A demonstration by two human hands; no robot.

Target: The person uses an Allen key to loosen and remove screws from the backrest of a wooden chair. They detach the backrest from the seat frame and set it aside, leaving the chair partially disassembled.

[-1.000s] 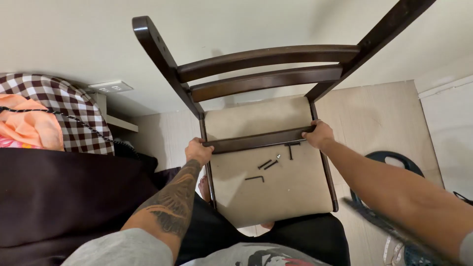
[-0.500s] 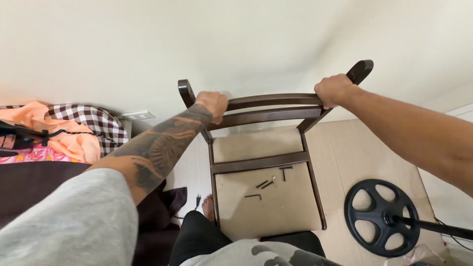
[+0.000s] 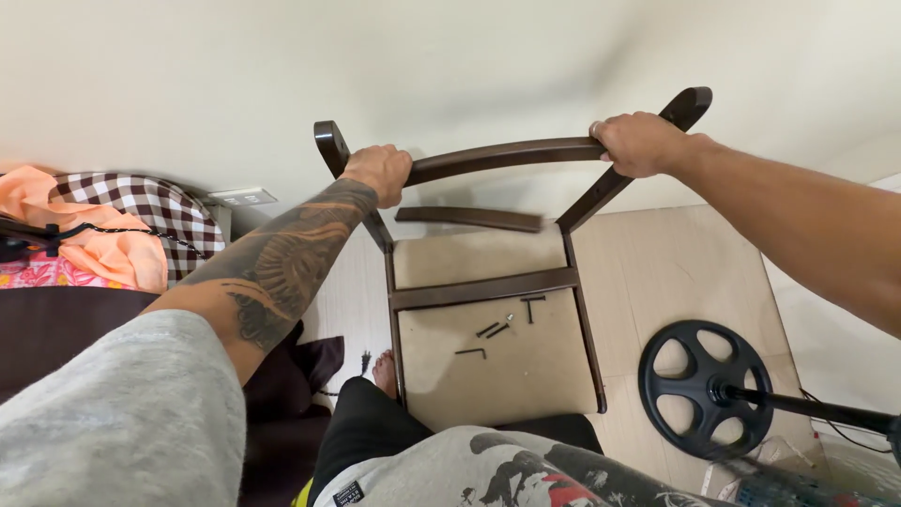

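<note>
Head view looks down on a dark wooden chair standing on the floor against a pale wall, where the left hand and right hand each have their fingers clamped on an end of the top back slat. The lower slat hangs loose at its right end. Several screws and hex keys lie on the beige seat, and a black weight plate rests just beside it.

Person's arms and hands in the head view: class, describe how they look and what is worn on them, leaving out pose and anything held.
Both hands are bare, no gloves. The left hand leads to a forearm covered in a large dark tattoo, with a grey short sleeve above it. The right hand wears a ring; its forearm is bare and unmarked.
</note>
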